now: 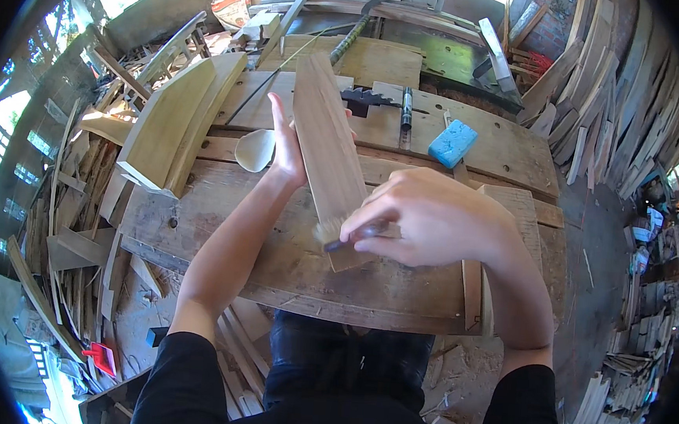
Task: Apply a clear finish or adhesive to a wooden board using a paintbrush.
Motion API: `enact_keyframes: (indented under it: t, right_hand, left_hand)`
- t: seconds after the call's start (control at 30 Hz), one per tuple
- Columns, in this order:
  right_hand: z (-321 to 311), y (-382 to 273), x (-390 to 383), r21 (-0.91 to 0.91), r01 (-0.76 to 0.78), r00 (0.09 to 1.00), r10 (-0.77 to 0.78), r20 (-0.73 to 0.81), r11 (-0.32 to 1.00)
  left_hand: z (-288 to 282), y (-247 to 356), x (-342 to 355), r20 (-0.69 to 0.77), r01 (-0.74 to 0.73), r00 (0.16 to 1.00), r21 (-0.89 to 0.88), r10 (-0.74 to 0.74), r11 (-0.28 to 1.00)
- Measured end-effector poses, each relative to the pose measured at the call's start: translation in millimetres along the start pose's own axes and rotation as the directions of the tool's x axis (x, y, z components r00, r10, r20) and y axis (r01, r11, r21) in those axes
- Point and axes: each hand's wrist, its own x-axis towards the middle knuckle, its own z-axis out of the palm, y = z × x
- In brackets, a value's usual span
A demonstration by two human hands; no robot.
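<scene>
While the left hand clasps a plank, the right hand grips what seems a brush at the plank's five-o'clock end.

Over a brown wooden workbench, a long flat brown wooden board is held; to its left, a cream rounded piece is placed; to its right, a black cylindrical tube, then a blue rectangular block, are set.

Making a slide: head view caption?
Left hand supports a wooden board; right hand holds a brush at its near end.
</scene>
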Motion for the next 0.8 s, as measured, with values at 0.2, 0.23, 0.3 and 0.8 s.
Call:
enact_keyframes:
  t: [0.2, 0.23, 0.3, 0.8]
  right_hand:
    - [1.3, 0.7, 5.1, -0.006, -0.108, 0.958, 0.105, 0.266, 0.994]
    - [-1.8, 3.3, 4.7, -0.012, -0.112, 0.959, 0.111, 0.260, 0.994]
    - [-7.5, 8.9, 2.4, 0.085, -0.107, 0.971, 0.086, 0.222, 0.991]
    - [-29.3, 38.7, 2.1, -0.104, -0.044, 0.844, -0.019, -0.536, 0.994]
  left_hand:
    - [-0.3, 2.1, -0.9, -0.043, -0.002, 0.999, -0.026, 0.001, 1.000]
    - [2.0, 1.6, 0.9, -0.034, -0.002, 0.999, -0.025, 0.001, 1.000]
    - [8.0, 0.7, -3.1, -0.095, -0.055, 0.994, 0.022, 0.057, 0.998]
    - [22.2, -26.6, -17.8, 0.085, 0.083, 0.993, 0.008, -0.084, 0.996]
